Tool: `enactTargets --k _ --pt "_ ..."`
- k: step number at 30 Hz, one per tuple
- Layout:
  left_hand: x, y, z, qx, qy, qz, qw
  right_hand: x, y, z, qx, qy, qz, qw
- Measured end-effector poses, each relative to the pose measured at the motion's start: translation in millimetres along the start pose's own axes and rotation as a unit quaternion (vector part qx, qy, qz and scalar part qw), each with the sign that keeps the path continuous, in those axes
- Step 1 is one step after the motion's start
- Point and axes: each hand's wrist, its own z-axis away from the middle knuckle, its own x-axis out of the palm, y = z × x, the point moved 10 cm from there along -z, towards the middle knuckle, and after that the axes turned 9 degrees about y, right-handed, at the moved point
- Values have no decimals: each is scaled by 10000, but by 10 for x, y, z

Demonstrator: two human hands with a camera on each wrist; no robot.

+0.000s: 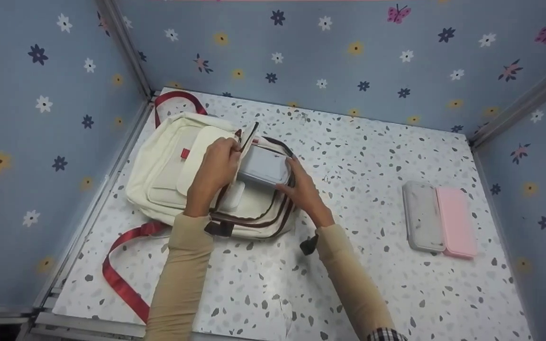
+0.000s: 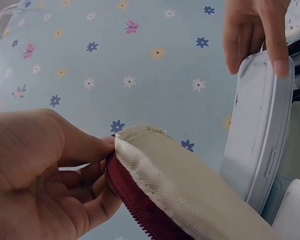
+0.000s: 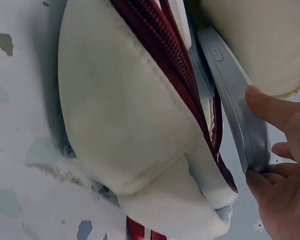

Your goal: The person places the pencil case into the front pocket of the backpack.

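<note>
The backpack [image 1: 166,173] is cream, straps [image 1: 120,284] red, the case [image 1: 264,165] pale grey.

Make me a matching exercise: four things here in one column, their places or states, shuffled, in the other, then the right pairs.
Things:
1. left hand
2. right hand
3. pink case
4. backpack

Places or states:
A. cream, unzipped
B. right of a grey case in the head view
C. pinching the edge of a flap
D. gripping a pale case

Pairs: 1-C, 2-D, 3-B, 4-A
</note>
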Motion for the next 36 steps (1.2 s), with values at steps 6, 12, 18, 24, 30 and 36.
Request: enactTargets --k 6,12,18,24,30,36 --pt "9 -30 2 -96 -78 -4 9999 113 -41 -58 -181 45 34 9998" --pt "16 -45 8 -84 -74 -10 9999 238 -59 -91 -224 40 48 9997" --pt "7 -41 13 -63 -38 5 10000 314 -148 -140 -445 42 86 9990" --pt "2 -31 22 -58 -27 32 10000 392 -215 -197 -546 27 166 9984" --pt "15 -46 30 -129 -44 19 9999 442 -255 -223 -487 84 85 9987" --pt "4 -48 30 -54 -7 6 10000 406 -324 -188 -735 503 353 9954"
